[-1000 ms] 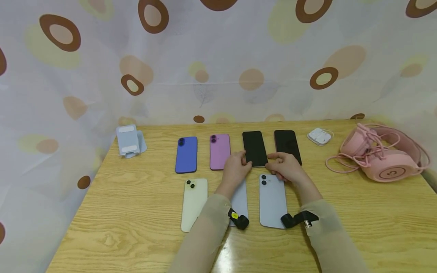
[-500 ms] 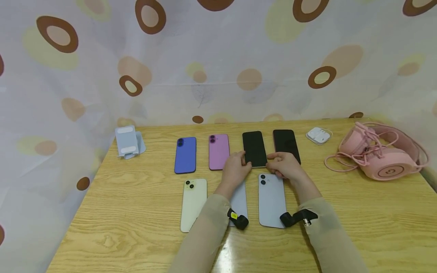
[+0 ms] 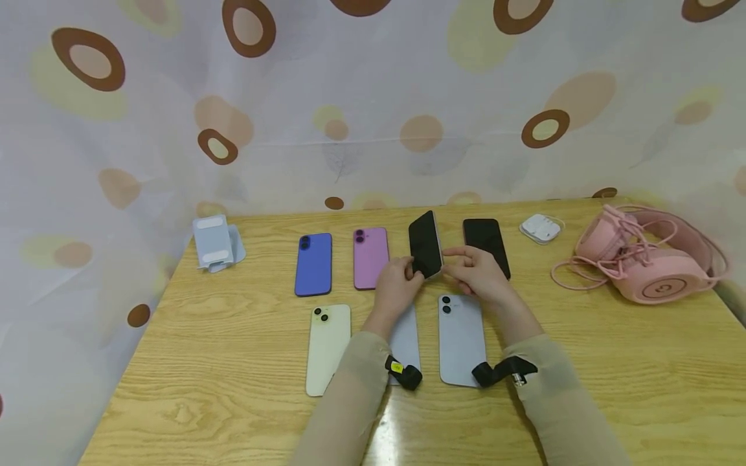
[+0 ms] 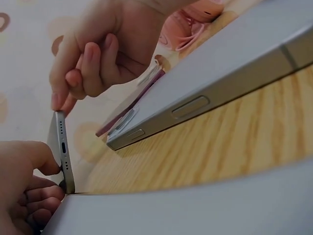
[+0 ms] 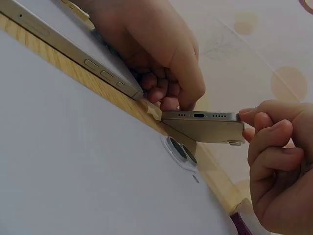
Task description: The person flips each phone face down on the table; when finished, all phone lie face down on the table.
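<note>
A phone with a black screen (image 3: 425,244) stands tilted on its left long edge on the wooden table (image 3: 233,336), screen facing left. My left hand (image 3: 408,275) pinches its near lower corner. My right hand (image 3: 451,262) holds the raised right edge with its fingertips. In the left wrist view the phone's bottom edge (image 4: 62,152) with its port stands nearly upright between my left hand (image 4: 29,186) and my right hand (image 4: 78,78). The right wrist view shows the same phone (image 5: 203,126) lifted above a pale blue phone (image 5: 73,171).
The back row holds a blue phone (image 3: 313,264), a purple phone (image 3: 371,257) and a second black-screened phone (image 3: 486,248). In front lie a cream phone (image 3: 328,348), a grey phone (image 3: 406,336) and a pale blue phone (image 3: 462,340). A stand (image 3: 214,243), white earbuds (image 3: 542,228) and pink headphones (image 3: 647,262) flank them.
The black-screened phone lay flat with both hands at its near end; now its right edge is raised and it stands tilted on its left edge.
</note>
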`<state>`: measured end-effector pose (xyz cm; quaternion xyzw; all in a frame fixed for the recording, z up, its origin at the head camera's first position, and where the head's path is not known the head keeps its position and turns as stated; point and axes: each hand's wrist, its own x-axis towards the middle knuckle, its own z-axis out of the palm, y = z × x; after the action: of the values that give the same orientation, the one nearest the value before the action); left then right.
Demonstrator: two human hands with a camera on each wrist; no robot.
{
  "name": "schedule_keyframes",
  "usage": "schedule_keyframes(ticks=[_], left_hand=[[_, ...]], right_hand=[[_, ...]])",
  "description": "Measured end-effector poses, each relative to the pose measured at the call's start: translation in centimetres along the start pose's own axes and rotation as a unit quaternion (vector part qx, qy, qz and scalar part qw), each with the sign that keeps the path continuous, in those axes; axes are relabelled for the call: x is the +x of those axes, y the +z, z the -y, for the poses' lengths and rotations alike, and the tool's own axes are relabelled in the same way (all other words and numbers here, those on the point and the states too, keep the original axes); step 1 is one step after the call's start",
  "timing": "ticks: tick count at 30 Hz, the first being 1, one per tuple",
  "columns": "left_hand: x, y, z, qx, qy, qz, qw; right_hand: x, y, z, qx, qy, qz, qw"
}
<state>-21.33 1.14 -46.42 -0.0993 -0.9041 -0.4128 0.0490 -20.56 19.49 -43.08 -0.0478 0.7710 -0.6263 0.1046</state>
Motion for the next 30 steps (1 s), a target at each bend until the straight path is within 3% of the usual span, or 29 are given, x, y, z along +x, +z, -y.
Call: schedule_keyframes(ticks=[8, 13, 16, 20, 25, 30], left_hand=[[0.0, -0.2, -0.1, -0.094, -0.025, -0.028, 0.9949], [-0.2, -0.3, -0.3, -0.183, -0.040, -0.070, 0.9798], [-0.3, -0.4, -0.4, -0.212, -0.040, -0.102, 0.9712], [-0.5, -0.6, -0.6, -0.230, -0.030, -0.139, 0.9629], [-0.5, -0.7, -0.6, -0.222, -0.022, -0.176, 0.9587], [-0.6, -0.8, -0.5, -0.217, -0.036, -0.198, 0.9552]], right_hand=[[0.1, 1.6, 0.3, -0.013, -0.047, 0.011, 0.999], [0.1, 2.4, 0.5, -0.037, -0.057, 0.028, 0.997], [0.1, 2.8, 0.4, -0.047, -0.054, 0.048, 0.996], [0.1, 3.1, 0.1, -0.057, -0.045, 0.072, 0.995], [-0.1, 3.2, 0.1, -0.076, -0.038, 0.072, 0.994], [-0.1, 3.0, 0.0, -0.092, -0.030, 0.067, 0.993]])
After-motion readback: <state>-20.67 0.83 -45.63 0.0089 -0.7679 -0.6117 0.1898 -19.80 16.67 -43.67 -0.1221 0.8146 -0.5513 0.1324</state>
